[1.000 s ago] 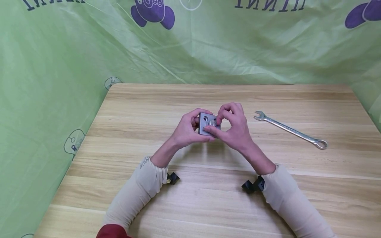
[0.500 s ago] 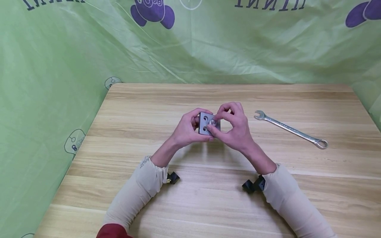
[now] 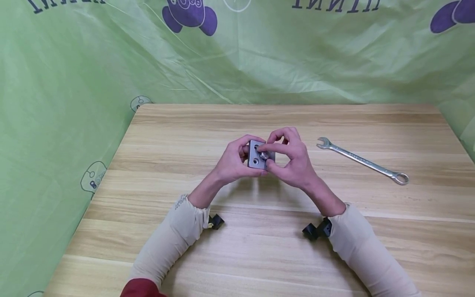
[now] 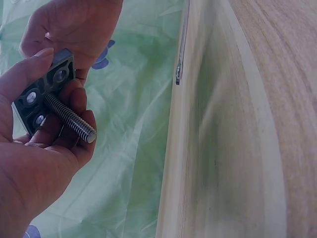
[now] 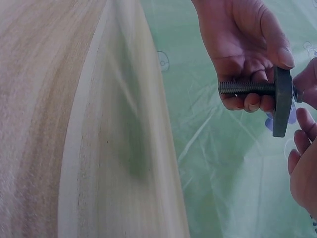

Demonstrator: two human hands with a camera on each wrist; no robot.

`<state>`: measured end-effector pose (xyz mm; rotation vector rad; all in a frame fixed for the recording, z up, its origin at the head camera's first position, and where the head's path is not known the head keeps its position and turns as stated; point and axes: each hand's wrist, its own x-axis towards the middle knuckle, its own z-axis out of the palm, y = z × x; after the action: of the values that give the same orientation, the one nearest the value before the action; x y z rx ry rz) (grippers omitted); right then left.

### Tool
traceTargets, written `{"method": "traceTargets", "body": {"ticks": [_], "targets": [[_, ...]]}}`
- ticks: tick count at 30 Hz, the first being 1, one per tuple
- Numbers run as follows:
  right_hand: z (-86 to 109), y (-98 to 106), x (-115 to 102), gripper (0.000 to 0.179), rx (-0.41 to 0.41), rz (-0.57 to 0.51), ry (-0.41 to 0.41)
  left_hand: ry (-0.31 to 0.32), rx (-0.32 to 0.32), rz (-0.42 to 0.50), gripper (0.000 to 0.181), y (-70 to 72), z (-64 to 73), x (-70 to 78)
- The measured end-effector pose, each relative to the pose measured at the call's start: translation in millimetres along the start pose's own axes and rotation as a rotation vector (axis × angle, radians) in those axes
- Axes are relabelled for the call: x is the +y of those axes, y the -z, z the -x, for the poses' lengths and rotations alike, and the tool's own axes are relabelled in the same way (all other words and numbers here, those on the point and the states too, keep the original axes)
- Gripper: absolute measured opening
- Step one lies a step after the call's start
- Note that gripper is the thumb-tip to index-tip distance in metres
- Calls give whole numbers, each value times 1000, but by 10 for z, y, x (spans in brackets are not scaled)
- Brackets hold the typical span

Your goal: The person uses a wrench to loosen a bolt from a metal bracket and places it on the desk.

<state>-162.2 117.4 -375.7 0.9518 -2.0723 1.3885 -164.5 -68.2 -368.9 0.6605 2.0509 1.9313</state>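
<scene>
My left hand grips a square grey metal plate by its edges, above the table. Holes show in the plate's face, and a bolt passes through it, its threaded shank sticking out on the left palm's side. Left fingers curl close around that shank in the right wrist view. On the plate's other face, the thumb and index finger of my right hand are at the bolt's head, partly covering it. The right hand's other fingers are bent away from the plate.
A combination wrench lies slantwise on the wooden table, to the right of the hands. Green printed cloth hangs behind the table and along its left side.
The right index finger has moved left across the bolt's head while the thumb has drawn back right, uncovering a lower plate hole. The left hand and plate stay in place.
</scene>
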Motion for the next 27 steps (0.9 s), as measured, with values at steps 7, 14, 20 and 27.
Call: {"method": "traceTargets", "body": {"ticks": [7, 14, 20, 27], "targets": [[-1, 9, -4, 32, -12, -23, -15, 11, -8, -13, 65, -3, -2, -7], [-1, 0, -33, 53, 3, 131, -127, 32, 16, -24, 65, 1, 0, 13], [8, -48, -54, 71, 33, 260, -129, 26, 11, -21, 65, -3, 4, 20], [13, -67, -55, 67, 68, 286, -77, 14, 0, -12, 65, -14, -2, 9]]}}
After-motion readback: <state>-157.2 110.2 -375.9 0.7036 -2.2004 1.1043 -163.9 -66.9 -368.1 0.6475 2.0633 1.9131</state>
